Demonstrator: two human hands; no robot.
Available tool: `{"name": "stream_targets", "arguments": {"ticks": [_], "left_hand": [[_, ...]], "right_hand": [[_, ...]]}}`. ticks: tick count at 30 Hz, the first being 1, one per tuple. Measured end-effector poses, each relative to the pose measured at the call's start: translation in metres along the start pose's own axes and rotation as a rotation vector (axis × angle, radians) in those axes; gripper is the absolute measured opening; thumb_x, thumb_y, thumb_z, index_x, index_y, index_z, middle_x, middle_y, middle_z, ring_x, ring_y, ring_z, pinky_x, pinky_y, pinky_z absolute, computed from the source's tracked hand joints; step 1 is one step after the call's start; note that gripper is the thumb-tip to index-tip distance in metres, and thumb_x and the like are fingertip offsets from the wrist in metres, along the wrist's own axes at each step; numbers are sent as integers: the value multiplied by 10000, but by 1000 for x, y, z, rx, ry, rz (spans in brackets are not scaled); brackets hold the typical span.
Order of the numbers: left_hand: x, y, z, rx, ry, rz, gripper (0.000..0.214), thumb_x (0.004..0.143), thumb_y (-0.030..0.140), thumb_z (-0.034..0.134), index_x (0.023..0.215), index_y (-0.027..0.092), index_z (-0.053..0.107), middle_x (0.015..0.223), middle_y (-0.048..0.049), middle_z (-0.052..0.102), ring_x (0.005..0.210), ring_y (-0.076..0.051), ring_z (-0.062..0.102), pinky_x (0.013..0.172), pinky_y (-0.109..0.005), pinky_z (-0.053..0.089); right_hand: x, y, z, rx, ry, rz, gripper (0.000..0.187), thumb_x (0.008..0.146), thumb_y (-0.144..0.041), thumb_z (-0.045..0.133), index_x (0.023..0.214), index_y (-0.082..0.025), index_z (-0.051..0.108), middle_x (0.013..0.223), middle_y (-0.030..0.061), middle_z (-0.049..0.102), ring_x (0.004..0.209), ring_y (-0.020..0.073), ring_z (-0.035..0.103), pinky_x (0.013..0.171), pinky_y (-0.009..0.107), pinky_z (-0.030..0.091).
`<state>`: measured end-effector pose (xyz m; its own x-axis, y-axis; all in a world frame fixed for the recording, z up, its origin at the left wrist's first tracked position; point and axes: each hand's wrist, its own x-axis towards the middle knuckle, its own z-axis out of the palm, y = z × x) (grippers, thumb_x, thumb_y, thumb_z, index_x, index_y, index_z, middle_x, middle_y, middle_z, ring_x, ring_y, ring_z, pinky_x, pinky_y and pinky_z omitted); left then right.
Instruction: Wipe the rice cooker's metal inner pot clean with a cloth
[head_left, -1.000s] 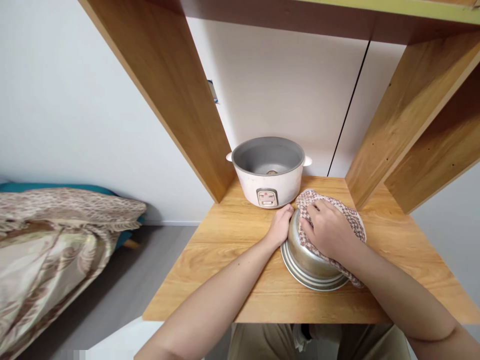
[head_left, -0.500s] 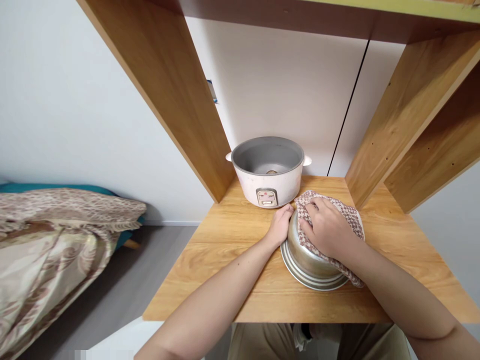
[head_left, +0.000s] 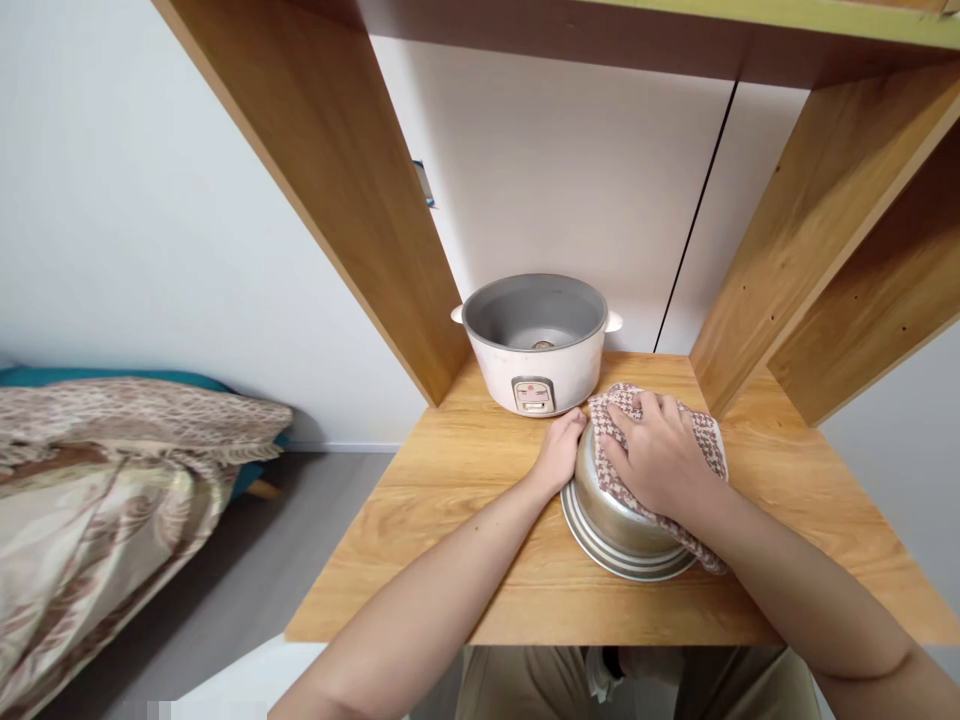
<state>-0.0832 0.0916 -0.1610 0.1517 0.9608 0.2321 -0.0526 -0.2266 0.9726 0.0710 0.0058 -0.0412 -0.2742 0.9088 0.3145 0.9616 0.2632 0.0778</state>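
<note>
A metal rice-cooker inner pot (head_left: 611, 515) stands upside down on the wooden desk, its ringed rim resting on the top. My left hand (head_left: 559, 452) is closed against the pot's left side, its fingertips at the far edge. A brown-and-white patterned cloth (head_left: 707, 437) lies over the upturned base and hangs down the right side. Over the cloth, my right hand (head_left: 660, 455) presses with bent fingers, gripping it against the pot. Behind them stands the white rice cooker body (head_left: 495, 372), without a lid, its grey inside showing.
Wooden uprights (head_left: 352, 200) flank the desk (head_left: 420, 500), and a shelf (head_left: 600, 35) crosses above. A bed with a patterned cover (head_left: 112, 500) stands on the grey floor at the left. My legs (head_left: 525, 685) are under the desk's front edge.
My right hand's fingers have shifted slightly and straightened a little on the cloth. My left hand, the pot and the cooker body stay in place.
</note>
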Motion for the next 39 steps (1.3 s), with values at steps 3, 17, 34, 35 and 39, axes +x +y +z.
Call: {"name": "stream_targets", "arguments": {"ticks": [3, 17, 34, 35, 39], "left_hand": [[0, 0, 0, -4, 7, -3, 231, 886, 325, 532, 713, 186, 595, 731, 3, 636, 776, -201, 567, 791, -314, 461], [0, 0, 0, -8, 11, 5, 216, 884, 307, 534, 728, 189, 628, 752, -2, 666, 869, -223, 603, 876, -326, 454], [1, 0, 0, 3, 5, 9, 222, 887, 321, 530, 757, 190, 654, 764, -12, 682, 911, -239, 617, 915, -344, 456], [1, 1, 0, 5, 4, 9, 220, 888, 317, 525, 765, 190, 655, 759, -10, 677, 911, -239, 616, 920, -345, 455], [0, 3, 0, 4, -3, 8, 221, 883, 327, 526, 738, 195, 628, 751, -7, 669, 914, -238, 614, 920, -339, 453]], "right_hand": [[1, 0, 1, 10, 19, -8, 379, 1005, -443, 428, 1174, -178, 641, 1149, 165, 604, 1034, 325, 498, 881, 450, 380], [3, -1, 2, 14, 59, -23, 279, 987, -383, 484, 996, -144, 629, 1050, 158, 639, 999, 311, 531, 898, 425, 400], [3, -1, 0, 3, 47, -58, 289, 1005, -369, 457, 963, -150, 641, 983, 141, 650, 977, 298, 561, 854, 395, 401], [3, -1, 0, 7, 50, -58, 291, 1008, -368, 453, 958, -152, 642, 979, 142, 651, 975, 296, 564, 847, 391, 403], [3, -1, 0, 20, 78, -71, 272, 1003, -360, 467, 947, -158, 641, 972, 137, 649, 965, 289, 565, 851, 389, 404]]}}
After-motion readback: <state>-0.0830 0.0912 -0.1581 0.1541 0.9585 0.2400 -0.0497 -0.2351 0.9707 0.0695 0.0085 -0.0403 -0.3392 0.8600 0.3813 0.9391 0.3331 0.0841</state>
